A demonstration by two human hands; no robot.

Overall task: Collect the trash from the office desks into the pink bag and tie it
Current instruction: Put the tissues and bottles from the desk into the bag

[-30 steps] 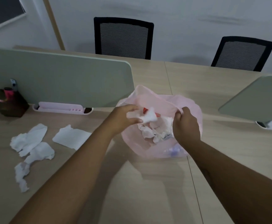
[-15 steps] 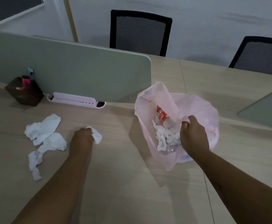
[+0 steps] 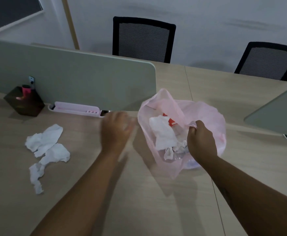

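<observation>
gripping with the right hand (image 3: 201, 142), fingers (image 3: 193, 132) curling tight and pinching a fold of the pink bag (image 3: 211, 116) at its near rim. keeping the mouth gaping open, with the bag sitting on the desk (image 3: 139, 210), spreading out around and beyond those fingers.

peering just left of the pinching fingertips, down inside the bag: seeing a crumpled white tissue (image 3: 163, 133) lying on top, and touching it a clear bottle with a red label (image 3: 172, 122), poking up just beyond the thumb. catching more pale scraps lower down near the knuckles, too jumbled to sort out.

holding the left hand (image 3: 116, 132) out just left of the bag, back of the hand up, all smeared by motion blur. not being able to tell fingers spread from pressed together or pinching anything.

spotting loose tissues (image 3: 45, 143) lying on the desk well to the left of the left hand's fingers, crumpled white pieces touching in a ragged chain. noting a pink tray (image 3: 76, 108) just beyond and left of those fingertips, tucked against the foot of a grey-green divider (image 3: 71, 79). finding a dark pen holder (image 3: 24, 103) further left, beyond the tissues, with a pink marker inside. glimpsing a second divider (image 3: 275, 114) off to the right of the right hand. closing with a black mesh chair (image 3: 143, 38) and a second chair (image 3: 267, 60) standing far beyond both hands, across the desk.
</observation>
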